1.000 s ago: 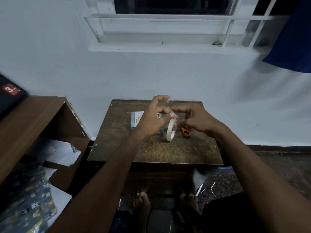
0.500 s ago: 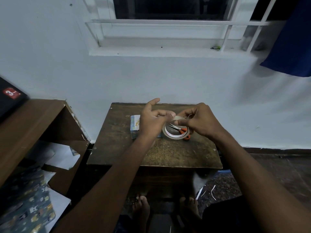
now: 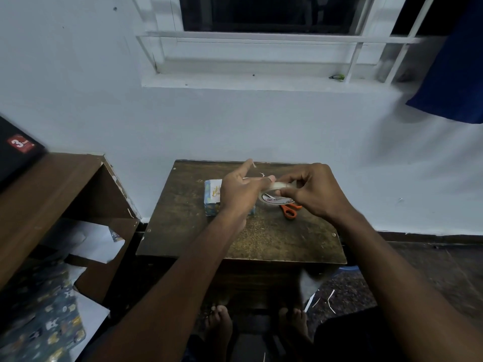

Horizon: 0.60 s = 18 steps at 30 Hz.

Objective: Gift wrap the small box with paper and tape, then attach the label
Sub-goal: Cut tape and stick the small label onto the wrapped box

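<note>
A small box [image 3: 213, 195] wrapped in blue patterned paper lies on the dark wooden table [image 3: 235, 239], a white label with gold writing on its top. My left hand [image 3: 241, 190] hovers over the box's right part and pinches the loose end of the tape, with its index finger stretched up. A roll of clear tape [image 3: 277, 195] lies nearly flat above the table, and my right hand [image 3: 313, 190] holds it by the rim. Both hands meet at the roll.
Orange-handled scissors [image 3: 288, 210] lie on the table under the roll. A brown shelf unit [image 3: 65, 194] stands at the left with white paper inside, and patterned wrapping paper [image 3: 47, 325] lies below it. My bare feet show under the table. The wall is just behind.
The tape roll has turned from standing on edge to lying almost flat. Both hands stayed over the table's middle, and the left index finger is lifted higher.
</note>
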### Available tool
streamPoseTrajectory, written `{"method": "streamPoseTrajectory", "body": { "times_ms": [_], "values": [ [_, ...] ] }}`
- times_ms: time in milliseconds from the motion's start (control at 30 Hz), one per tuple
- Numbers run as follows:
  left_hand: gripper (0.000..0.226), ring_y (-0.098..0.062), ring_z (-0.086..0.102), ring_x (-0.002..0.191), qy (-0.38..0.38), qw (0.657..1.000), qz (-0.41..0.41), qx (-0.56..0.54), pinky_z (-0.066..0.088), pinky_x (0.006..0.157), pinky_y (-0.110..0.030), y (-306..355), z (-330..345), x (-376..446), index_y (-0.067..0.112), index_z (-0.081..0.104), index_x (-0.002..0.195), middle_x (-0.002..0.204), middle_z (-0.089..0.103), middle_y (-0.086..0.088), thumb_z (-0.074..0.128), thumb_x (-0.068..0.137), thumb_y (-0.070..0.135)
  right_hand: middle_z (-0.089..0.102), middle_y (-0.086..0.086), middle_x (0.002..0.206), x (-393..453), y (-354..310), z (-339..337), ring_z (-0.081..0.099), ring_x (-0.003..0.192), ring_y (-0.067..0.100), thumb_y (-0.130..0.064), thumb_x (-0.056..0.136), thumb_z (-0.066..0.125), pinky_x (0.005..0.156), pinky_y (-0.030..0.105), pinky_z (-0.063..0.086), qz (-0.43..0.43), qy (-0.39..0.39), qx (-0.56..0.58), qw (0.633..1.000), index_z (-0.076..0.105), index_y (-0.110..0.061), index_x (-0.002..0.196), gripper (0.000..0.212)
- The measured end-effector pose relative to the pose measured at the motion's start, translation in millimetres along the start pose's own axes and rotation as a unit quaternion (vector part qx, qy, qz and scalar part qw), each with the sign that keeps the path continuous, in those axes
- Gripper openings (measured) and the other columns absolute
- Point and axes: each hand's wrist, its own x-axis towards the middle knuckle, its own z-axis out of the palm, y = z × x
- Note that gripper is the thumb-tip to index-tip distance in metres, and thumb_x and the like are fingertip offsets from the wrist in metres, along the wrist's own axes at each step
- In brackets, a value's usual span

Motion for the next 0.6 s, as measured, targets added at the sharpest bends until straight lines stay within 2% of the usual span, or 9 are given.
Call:
{"method": "streamPoseTrajectory", "body": {
  "times_ms": [133,200,267,333,400,500,600],
  "values": [
    [0.089,-0.011,0.069,0.121,-0.011,1.0,0.007,0.022,0.049,0.082,-0.016,-2.1,0.5,1.0,0.023,0.044,0.16,0.133,0.073,-0.003,0.089,0.083,0.024,0.068,-0.028,0.068,-0.7,1.7,1.0,0.056,0.054,0.005,-0.015,0.078,0.091,0.052,0.014,0.035,-0.016,0.008,-0.01,1.0,0.086,-0.029,0.095,0.023],
    [0.087,-0.013,0.068,0.122,-0.007,1.0,0.004,0.015,0.05,0.08,-0.015,-1.1,0.4,-0.1,0.024,0.047,0.158,0.143,0.067,-0.006,0.089,0.083,0.021,0.065,-0.031,0.066,-2.1,-1.1,1.0,0.055,0.055,0.003,-0.013,0.078,0.09,0.052,0.012,0.034,-0.029,0.005,-0.013,0.999,0.086,-0.027,0.096,0.023],
    [0.086,-0.014,0.07,0.117,0.0,1.0,-0.001,0.003,0.054,0.079,-0.017,-1.8,0.2,-0.1,0.024,0.049,0.157,0.141,0.068,-0.006,0.089,0.08,0.018,0.063,-0.034,0.066,-2.4,-3.0,1.1,0.054,0.056,0.002,-0.013,0.078,0.09,0.053,0.012,0.034,-0.039,0.001,-0.012,0.999,0.085,-0.026,0.096,0.023],
    [0.089,-0.017,0.07,0.117,0.004,1.0,-0.009,-0.002,0.058,0.092,-0.027,-3.6,0.2,1.7,0.025,0.052,0.155,0.14,0.069,-0.005,0.09,0.075,0.021,0.064,-0.033,0.067,-2.0,-3.0,1.3,0.053,0.056,0.003,-0.014,0.078,0.09,0.053,0.012,0.033,-0.044,0.001,-0.01,0.999,0.085,-0.027,0.096,0.022],
    [0.091,-0.018,0.068,0.121,0.011,1.0,-0.018,-0.003,0.057,0.102,-0.035,-3.6,-0.2,2.2,0.023,0.054,0.153,0.143,0.066,-0.001,0.093,0.072,0.023,0.068,-0.027,0.071,-1.3,-1.5,1.6,0.053,0.056,0.005,-0.015,0.078,0.09,0.054,0.014,0.034,-0.048,-0.004,-0.005,0.999,0.085,-0.029,0.095,0.023],
    [0.09,-0.015,0.066,0.124,0.026,1.0,-0.009,-0.004,0.053,0.108,-0.034,-4.2,-1.7,2.8,0.015,0.048,0.157,0.142,0.066,-0.002,0.093,0.079,0.024,0.075,-0.015,0.082,-1.0,-1.4,2.2,0.052,0.055,0.005,-0.009,0.077,0.09,0.055,0.018,0.038,-0.054,-0.023,0.012,0.998,0.085,-0.03,0.094,0.027],
    [0.088,-0.006,0.075,0.1,0.023,1.0,0.005,0.018,0.054,0.106,-0.035,-2.4,-4.3,2.1,0.009,0.03,0.165,0.104,0.082,0.004,0.078,0.096,0.035,0.071,-0.019,0.075,1.0,-0.5,5.4,0.056,0.058,0.002,-0.01,0.075,0.091,0.057,0.019,0.037,-0.04,-0.03,-0.037,0.998,0.084,-0.035,0.088,0.029]
  ]
}}
